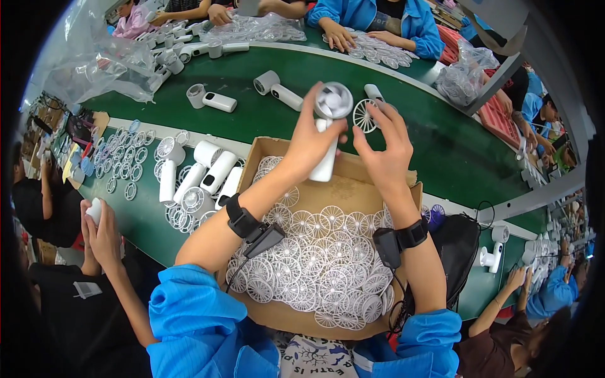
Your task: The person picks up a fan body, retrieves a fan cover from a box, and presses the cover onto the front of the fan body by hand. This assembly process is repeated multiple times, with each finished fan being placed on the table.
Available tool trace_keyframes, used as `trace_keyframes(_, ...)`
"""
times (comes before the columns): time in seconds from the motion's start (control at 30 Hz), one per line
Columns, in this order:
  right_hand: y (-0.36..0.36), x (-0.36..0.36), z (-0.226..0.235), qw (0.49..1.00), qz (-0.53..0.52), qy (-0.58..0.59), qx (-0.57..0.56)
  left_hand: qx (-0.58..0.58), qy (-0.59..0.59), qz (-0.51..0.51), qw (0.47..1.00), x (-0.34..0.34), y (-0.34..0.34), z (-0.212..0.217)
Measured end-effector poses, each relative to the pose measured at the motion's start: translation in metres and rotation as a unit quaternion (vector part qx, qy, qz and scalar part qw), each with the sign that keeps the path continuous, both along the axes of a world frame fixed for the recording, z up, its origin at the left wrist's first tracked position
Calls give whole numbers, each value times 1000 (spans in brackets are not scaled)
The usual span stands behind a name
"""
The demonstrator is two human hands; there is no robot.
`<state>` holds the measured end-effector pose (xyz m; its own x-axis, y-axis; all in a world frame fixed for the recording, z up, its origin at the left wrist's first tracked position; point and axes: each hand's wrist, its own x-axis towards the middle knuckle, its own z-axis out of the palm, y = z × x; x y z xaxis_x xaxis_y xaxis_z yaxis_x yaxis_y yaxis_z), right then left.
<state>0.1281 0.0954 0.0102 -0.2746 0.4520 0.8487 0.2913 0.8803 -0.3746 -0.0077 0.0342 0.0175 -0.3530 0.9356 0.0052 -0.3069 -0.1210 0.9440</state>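
Note:
Over the far edge of the cardboard box (343, 166), my left hand (304, 143) is closed around a white handheld fan (324, 165). The fan stands nearly upright, its round head on top with the blades uncovered. Just to the right, my right hand (389, 151) pinches a white spoked fan grille (363, 117) between thumb and fingers. The grille is apart from the fan head. Below my wrists, the box is heaped with many similar white grilles (315, 258).
White handheld fans (217, 173) and ring-shaped parts (129, 154) lie left of the box. More fans (219, 102) rest on the green conveyor belt (265, 69). A black bag (457, 252) sits right of the box. Co-workers sit across and on both sides, one hand (101, 230) nearby at left.

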Motion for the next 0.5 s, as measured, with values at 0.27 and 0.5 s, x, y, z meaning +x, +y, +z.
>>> trace_keyframes(0.27, 2, 5, 1, 995, -4, -52, 88, 69, 293, -18, 953, 13, 3, -20)
trace_keyframes(0.5, -1, 4, 3, 992, -10, -64, 105, 90, 284, -5, 954, 14, -1, -20)
